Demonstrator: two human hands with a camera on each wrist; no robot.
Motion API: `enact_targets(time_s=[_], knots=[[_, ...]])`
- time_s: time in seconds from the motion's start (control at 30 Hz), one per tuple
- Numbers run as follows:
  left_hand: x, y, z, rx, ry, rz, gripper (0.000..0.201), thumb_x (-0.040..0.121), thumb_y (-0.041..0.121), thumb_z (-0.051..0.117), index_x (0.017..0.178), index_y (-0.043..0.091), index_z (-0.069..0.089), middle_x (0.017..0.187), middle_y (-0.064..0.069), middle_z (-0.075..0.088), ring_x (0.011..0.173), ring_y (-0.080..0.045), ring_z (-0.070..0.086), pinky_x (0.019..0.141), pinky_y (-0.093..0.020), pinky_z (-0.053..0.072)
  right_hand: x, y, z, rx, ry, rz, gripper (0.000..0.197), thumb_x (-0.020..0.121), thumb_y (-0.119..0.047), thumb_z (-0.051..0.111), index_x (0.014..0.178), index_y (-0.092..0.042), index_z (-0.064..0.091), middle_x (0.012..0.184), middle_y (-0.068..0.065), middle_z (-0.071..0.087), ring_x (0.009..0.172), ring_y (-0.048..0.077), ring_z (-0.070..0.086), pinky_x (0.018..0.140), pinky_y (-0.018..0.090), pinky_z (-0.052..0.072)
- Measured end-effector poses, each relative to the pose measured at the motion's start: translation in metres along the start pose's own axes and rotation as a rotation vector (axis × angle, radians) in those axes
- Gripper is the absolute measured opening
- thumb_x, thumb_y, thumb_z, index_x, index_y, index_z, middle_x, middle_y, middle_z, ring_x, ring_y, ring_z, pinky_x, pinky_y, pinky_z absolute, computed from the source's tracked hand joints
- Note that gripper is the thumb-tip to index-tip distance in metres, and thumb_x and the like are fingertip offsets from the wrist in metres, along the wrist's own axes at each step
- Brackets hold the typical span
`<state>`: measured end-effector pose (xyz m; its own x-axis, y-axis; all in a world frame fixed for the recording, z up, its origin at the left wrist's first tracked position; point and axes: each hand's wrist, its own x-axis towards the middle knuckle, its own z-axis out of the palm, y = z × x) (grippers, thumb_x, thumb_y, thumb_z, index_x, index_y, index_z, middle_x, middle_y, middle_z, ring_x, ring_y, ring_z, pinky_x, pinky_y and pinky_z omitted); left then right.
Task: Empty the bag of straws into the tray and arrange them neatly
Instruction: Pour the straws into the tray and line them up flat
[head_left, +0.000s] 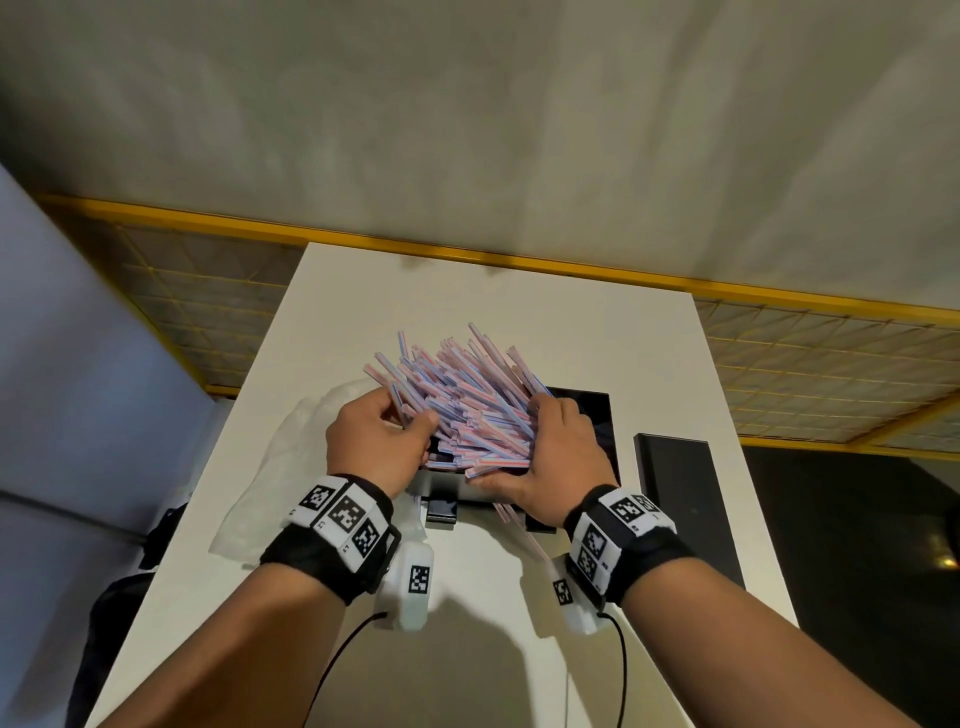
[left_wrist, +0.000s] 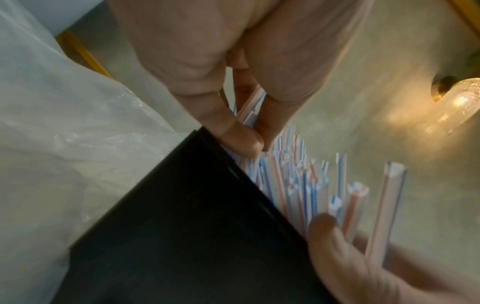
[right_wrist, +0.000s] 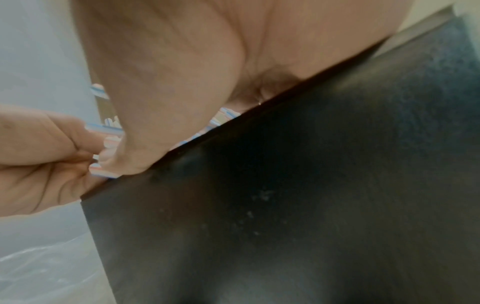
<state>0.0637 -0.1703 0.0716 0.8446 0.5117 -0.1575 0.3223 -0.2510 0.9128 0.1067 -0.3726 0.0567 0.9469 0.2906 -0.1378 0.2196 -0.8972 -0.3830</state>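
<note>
A thick bundle of red-and-blue striped straws (head_left: 462, 405) lies in the black tray (head_left: 597, 415) and fans out up and to the left over its rim. My left hand (head_left: 410, 422) grips the bundle's left side, with a few straws (left_wrist: 250, 112) pinched between thumb and fingers. On the right side my right hand (head_left: 524, 452) cups the bundle, fingers curled over it and thumb along the near ends. The empty clear bag (head_left: 291, 457) lies flat to the left of the tray. In the right wrist view the tray wall (right_wrist: 311, 185) hides most of the straws (right_wrist: 109, 128).
A black flat lid (head_left: 685, 509) lies to the right of the tray. A few loose straws (head_left: 511, 522) rest on the white table (head_left: 519, 322) by the tray's near edge. A yellow rail (head_left: 467, 257) runs behind the table. A lit lamp (left_wrist: 457, 102) glows off to the side.
</note>
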Motion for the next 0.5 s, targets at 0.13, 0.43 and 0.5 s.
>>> enact_targets(time_s=[0.13, 0.43, 0.5], knots=[[0.001, 0.000, -0.002, -0.002, 0.030, -0.006, 0.012, 0.077, 0.023, 0.082, 0.072, 0.023, 0.072, 0.058, 0.003, 0.071, 0.055, -0.015, 0.072, 0.071, -0.045, 0.063, 0.000, -0.001, -0.005, -0.012, -0.065, 0.093, 0.134, 0.037, -0.101, 0.050, 0.140, -0.018, 0.032, 0.130, 0.004, 0.041, 0.123, 0.027, 0.043, 0.107, 0.042, 0.041], [0.000, 0.010, -0.012, 0.152, 0.010, 0.087, 0.014, 0.075, 0.030, 0.083, 0.071, 0.021, 0.073, 0.058, 0.003, 0.070, 0.064, -0.018, 0.072, 0.074, -0.039, 0.060, -0.007, -0.005, -0.005, -0.099, -0.185, 0.096, 0.131, 0.042, -0.099, 0.055, 0.144, -0.022, 0.026, 0.145, 0.003, 0.037, 0.134, 0.031, 0.039, 0.102, 0.050, 0.046], [-0.002, 0.020, -0.017, 0.149, 0.023, 0.115, 0.013, 0.075, 0.027, 0.082, 0.069, 0.021, 0.072, 0.057, 0.004, 0.070, 0.064, -0.018, 0.072, 0.073, -0.038, 0.061, -0.006, -0.002, -0.006, -0.055, -0.154, 0.101, 0.126, 0.041, -0.098, 0.053, 0.138, -0.022, 0.032, 0.137, 0.004, 0.041, 0.127, 0.031, 0.044, 0.099, 0.050, 0.048]])
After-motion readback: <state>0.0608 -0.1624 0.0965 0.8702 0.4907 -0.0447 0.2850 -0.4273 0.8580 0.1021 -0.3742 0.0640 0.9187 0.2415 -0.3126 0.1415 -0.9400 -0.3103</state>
